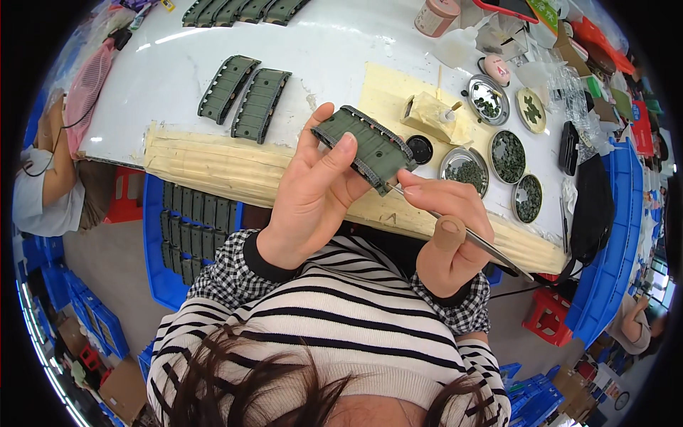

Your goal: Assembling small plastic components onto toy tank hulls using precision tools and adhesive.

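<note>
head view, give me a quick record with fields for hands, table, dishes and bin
left hand: holds a curved green panel
right hand: holds a slim metal tool, tip near the panel's corner
table: two similar panels side by side, more panels beyond
dishes: five, round, holding small green pieces
bin: blue, rows of green panels

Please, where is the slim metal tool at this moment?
In the head view, the metal tool is right of centre, in the right hand, its tip by the green plate.
</note>
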A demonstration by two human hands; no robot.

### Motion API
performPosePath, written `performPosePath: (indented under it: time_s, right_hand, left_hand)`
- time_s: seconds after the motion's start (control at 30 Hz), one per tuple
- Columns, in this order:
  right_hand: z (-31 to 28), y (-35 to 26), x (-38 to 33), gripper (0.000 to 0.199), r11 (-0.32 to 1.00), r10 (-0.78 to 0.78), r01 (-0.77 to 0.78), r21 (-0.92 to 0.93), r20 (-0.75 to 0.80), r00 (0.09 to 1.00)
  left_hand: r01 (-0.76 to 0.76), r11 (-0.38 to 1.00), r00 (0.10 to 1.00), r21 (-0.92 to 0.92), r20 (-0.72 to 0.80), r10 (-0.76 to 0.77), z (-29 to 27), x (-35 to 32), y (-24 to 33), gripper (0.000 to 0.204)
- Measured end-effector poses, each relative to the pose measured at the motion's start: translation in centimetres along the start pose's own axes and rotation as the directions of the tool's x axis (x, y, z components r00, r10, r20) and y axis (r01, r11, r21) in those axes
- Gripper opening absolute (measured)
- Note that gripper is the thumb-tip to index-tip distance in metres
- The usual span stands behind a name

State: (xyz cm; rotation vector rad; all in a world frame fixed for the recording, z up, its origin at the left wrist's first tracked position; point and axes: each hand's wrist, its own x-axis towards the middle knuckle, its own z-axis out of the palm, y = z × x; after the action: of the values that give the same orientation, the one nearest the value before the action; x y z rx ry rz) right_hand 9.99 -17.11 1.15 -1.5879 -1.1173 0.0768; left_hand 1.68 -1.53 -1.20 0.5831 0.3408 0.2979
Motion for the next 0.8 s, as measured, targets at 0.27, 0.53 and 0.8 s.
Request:
performPosePath:
  time_s: [0.27,0.53,0.8]
  right_hand:
    - [0.1,0.22,-0.13,0.019,1.0,-0.019,0.019,-0.005,-0.002,1.0]
    - [0.23,0.24,-0.2,0.019,0.999,-0.026,0.026,-0.03,-0.006,1.0]
    - [0.11,0.31,-0.3,0.018,0.999,-0.03,0.03,-0.019,-0.006,1.0]
  left_hand:
    - [-0.002,1.0,1.0,-0.006,0.001,0.002,-0.08,0.02,-0.02,0.035]
    - [0.003,1.0,1.0,-0.028,-0.008,-0.003,0.01,0.09,-0.08,0.034]
    - [0.014,0.999,1.0,-0.039,-0.022,-0.015,0.31,0.1,-0.12,0.034]
